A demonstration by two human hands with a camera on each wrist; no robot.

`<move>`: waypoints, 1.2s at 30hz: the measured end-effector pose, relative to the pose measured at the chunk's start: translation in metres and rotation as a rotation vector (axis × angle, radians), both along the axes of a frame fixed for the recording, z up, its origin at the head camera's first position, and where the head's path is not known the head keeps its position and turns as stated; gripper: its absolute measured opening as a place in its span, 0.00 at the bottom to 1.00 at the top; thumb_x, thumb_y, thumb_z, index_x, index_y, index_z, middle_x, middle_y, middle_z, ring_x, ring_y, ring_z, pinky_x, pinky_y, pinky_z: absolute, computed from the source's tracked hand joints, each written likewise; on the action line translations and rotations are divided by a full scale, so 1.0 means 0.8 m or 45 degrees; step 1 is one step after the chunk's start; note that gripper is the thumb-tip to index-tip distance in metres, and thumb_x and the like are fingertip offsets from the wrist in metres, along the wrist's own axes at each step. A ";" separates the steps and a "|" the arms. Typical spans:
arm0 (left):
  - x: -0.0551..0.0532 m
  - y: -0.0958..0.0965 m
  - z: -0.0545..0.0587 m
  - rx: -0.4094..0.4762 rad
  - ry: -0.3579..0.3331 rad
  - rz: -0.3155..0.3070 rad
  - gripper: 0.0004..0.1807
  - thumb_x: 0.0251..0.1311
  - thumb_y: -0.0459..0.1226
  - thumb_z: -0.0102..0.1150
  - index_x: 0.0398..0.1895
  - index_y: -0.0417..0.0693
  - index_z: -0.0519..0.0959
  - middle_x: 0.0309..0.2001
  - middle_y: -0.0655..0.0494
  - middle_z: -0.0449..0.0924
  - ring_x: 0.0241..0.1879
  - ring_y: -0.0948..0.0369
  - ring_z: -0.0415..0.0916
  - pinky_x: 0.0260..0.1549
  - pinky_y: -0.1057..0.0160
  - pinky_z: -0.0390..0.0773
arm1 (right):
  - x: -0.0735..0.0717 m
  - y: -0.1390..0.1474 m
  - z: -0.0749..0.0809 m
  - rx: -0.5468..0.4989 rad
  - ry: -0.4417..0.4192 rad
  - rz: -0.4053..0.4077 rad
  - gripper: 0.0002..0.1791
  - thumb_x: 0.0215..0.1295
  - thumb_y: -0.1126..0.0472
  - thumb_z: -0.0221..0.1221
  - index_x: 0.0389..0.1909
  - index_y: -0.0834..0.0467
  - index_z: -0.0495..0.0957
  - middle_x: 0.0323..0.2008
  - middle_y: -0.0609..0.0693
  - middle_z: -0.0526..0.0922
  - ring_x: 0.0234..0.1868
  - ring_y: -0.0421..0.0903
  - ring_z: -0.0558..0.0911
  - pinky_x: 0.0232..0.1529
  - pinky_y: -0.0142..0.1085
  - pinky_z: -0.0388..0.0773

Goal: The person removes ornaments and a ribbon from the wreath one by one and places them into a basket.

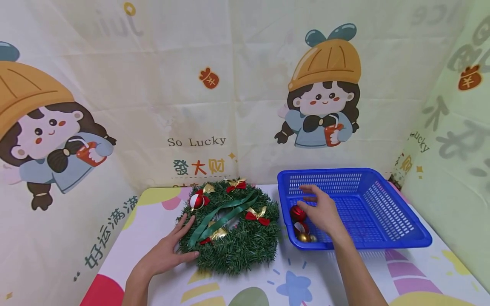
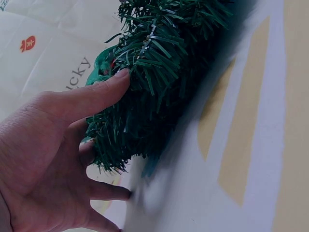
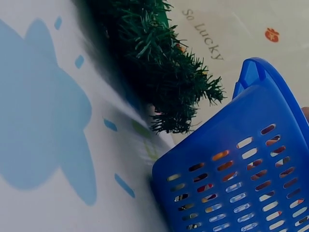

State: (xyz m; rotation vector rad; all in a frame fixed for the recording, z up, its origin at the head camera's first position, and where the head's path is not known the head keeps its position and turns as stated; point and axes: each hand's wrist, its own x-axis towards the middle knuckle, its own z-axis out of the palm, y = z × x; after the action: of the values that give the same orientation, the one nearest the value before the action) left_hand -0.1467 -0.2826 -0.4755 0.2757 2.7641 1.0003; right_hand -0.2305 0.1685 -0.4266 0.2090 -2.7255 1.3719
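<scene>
A green Christmas wreath (image 1: 245,250) lies on the table, trimmed with red and gold bows (image 1: 257,218), a red and white bauble (image 1: 197,201) and a green ribbon (image 1: 226,214). My left hand (image 1: 164,253) rests at its left edge, fingers spread. In the left wrist view the thumb (image 2: 104,94) lies against the needles. Over the left part of a blue plastic basket (image 1: 383,245), my right hand (image 1: 321,212) hovers with loosely bent, parted fingers. Just beside them sits a red bauble (image 1: 297,213); a gold bauble (image 1: 304,237) lies nearer the front. The right wrist view mostly hides this hand.
The basket stands just right of the wreath, its slotted side wall (image 3: 236,183) rising between my right hand and the wreath. A patterned cloth covers the table (image 1: 317,280). Printed fabric walls (image 1: 249,97) close off the back and both sides.
</scene>
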 end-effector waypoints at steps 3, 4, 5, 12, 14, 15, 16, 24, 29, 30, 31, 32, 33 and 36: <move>-0.001 0.000 -0.001 0.003 -0.007 0.006 0.57 0.60 0.61 0.69 0.86 0.66 0.45 0.87 0.52 0.33 0.80 0.31 0.45 0.66 0.25 0.63 | 0.001 -0.001 0.000 -0.039 0.039 0.002 0.26 0.75 0.59 0.62 0.71 0.56 0.72 0.69 0.65 0.76 0.66 0.66 0.80 0.57 0.58 0.83; -0.001 -0.001 -0.002 0.003 -0.007 0.005 0.57 0.60 0.61 0.69 0.86 0.66 0.45 0.87 0.52 0.33 0.80 0.31 0.45 0.66 0.25 0.63 | 0.001 -0.002 0.000 -0.054 0.050 0.002 0.26 0.75 0.59 0.62 0.71 0.56 0.72 0.69 0.65 0.76 0.66 0.65 0.80 0.57 0.57 0.83; -0.001 -0.001 -0.002 0.003 -0.007 0.006 0.57 0.60 0.61 0.69 0.86 0.66 0.45 0.87 0.52 0.33 0.80 0.31 0.45 0.66 0.25 0.63 | 0.002 -0.003 0.000 -0.068 0.062 0.004 0.26 0.75 0.59 0.62 0.71 0.56 0.73 0.69 0.64 0.76 0.66 0.65 0.80 0.57 0.57 0.83; -0.001 0.000 -0.001 0.000 0.003 0.002 0.57 0.60 0.61 0.69 0.86 0.65 0.45 0.87 0.52 0.33 0.80 0.31 0.44 0.66 0.25 0.63 | 0.002 -0.011 -0.001 -0.171 0.147 0.003 0.24 0.75 0.62 0.61 0.70 0.57 0.73 0.69 0.61 0.77 0.65 0.62 0.81 0.63 0.56 0.79; -0.001 0.000 0.000 -0.001 0.011 -0.003 0.57 0.61 0.60 0.69 0.86 0.65 0.46 0.87 0.51 0.33 0.80 0.31 0.44 0.66 0.25 0.63 | 0.002 -0.014 0.000 -0.194 0.171 0.001 0.24 0.75 0.63 0.61 0.69 0.57 0.74 0.67 0.60 0.78 0.64 0.62 0.82 0.62 0.55 0.79; 0.000 0.000 0.001 -0.001 0.014 -0.006 0.57 0.61 0.60 0.69 0.86 0.65 0.46 0.87 0.51 0.33 0.80 0.31 0.44 0.66 0.25 0.63 | 0.003 -0.016 0.000 -0.206 0.176 0.000 0.23 0.75 0.63 0.61 0.69 0.56 0.74 0.67 0.59 0.78 0.64 0.61 0.82 0.62 0.54 0.80; 0.000 0.000 0.001 0.000 0.018 -0.007 0.57 0.61 0.60 0.70 0.86 0.64 0.46 0.87 0.50 0.33 0.80 0.31 0.44 0.66 0.25 0.63 | 0.005 -0.019 0.002 -0.220 0.182 -0.001 0.23 0.74 0.63 0.61 0.68 0.56 0.75 0.66 0.59 0.79 0.63 0.60 0.83 0.62 0.54 0.80; 0.002 -0.001 0.002 0.005 0.022 -0.007 0.57 0.61 0.59 0.70 0.86 0.65 0.46 0.87 0.50 0.33 0.80 0.31 0.43 0.66 0.25 0.63 | 0.013 -0.039 0.012 -0.322 0.221 0.043 0.22 0.73 0.67 0.63 0.65 0.59 0.77 0.64 0.59 0.81 0.62 0.57 0.84 0.61 0.49 0.81; 0.003 -0.001 0.004 0.014 0.011 -0.008 0.57 0.61 0.59 0.70 0.86 0.64 0.45 0.86 0.50 0.32 0.80 0.31 0.42 0.66 0.25 0.63 | 0.017 -0.051 0.013 -0.361 0.216 0.085 0.21 0.73 0.67 0.62 0.65 0.58 0.77 0.65 0.59 0.80 0.62 0.56 0.84 0.61 0.47 0.82; 0.003 0.000 0.004 0.015 0.010 -0.008 0.57 0.61 0.59 0.70 0.86 0.64 0.45 0.86 0.49 0.32 0.80 0.31 0.43 0.66 0.24 0.63 | 0.017 -0.054 0.013 -0.366 0.214 0.093 0.21 0.73 0.67 0.62 0.65 0.58 0.77 0.65 0.58 0.80 0.63 0.56 0.83 0.61 0.47 0.82; 0.003 0.000 0.005 0.015 0.010 -0.009 0.57 0.61 0.58 0.70 0.86 0.64 0.45 0.86 0.49 0.32 0.80 0.30 0.43 0.66 0.24 0.62 | 0.018 -0.057 0.014 -0.372 0.213 0.099 0.21 0.73 0.68 0.62 0.65 0.57 0.77 0.64 0.58 0.80 0.63 0.55 0.83 0.61 0.46 0.82; 0.003 0.000 0.005 0.018 0.009 -0.008 0.57 0.61 0.58 0.70 0.86 0.64 0.45 0.86 0.49 0.32 0.80 0.30 0.43 0.66 0.24 0.62 | 0.018 -0.060 0.014 -0.383 0.214 0.110 0.21 0.72 0.68 0.63 0.64 0.56 0.77 0.64 0.57 0.80 0.63 0.56 0.83 0.61 0.46 0.82; 0.003 0.000 0.005 0.018 0.010 -0.010 0.57 0.61 0.58 0.70 0.86 0.64 0.45 0.86 0.49 0.32 0.80 0.30 0.43 0.66 0.24 0.62 | 0.018 -0.064 0.015 -0.386 0.215 0.118 0.21 0.72 0.68 0.63 0.64 0.55 0.78 0.64 0.56 0.80 0.63 0.56 0.83 0.61 0.46 0.82; 0.003 0.000 0.005 0.016 0.012 -0.009 0.57 0.61 0.59 0.70 0.86 0.64 0.45 0.86 0.50 0.33 0.80 0.31 0.43 0.67 0.24 0.61 | 0.017 -0.075 0.017 -0.396 0.223 0.152 0.22 0.72 0.68 0.63 0.64 0.54 0.78 0.63 0.54 0.81 0.62 0.55 0.83 0.60 0.45 0.82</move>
State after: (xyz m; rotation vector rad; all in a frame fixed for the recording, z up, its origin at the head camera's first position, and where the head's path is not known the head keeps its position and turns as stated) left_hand -0.1440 -0.2823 -0.4713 0.2926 2.7645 1.0172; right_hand -0.2171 0.1084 -0.4127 0.4497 -2.3550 1.6957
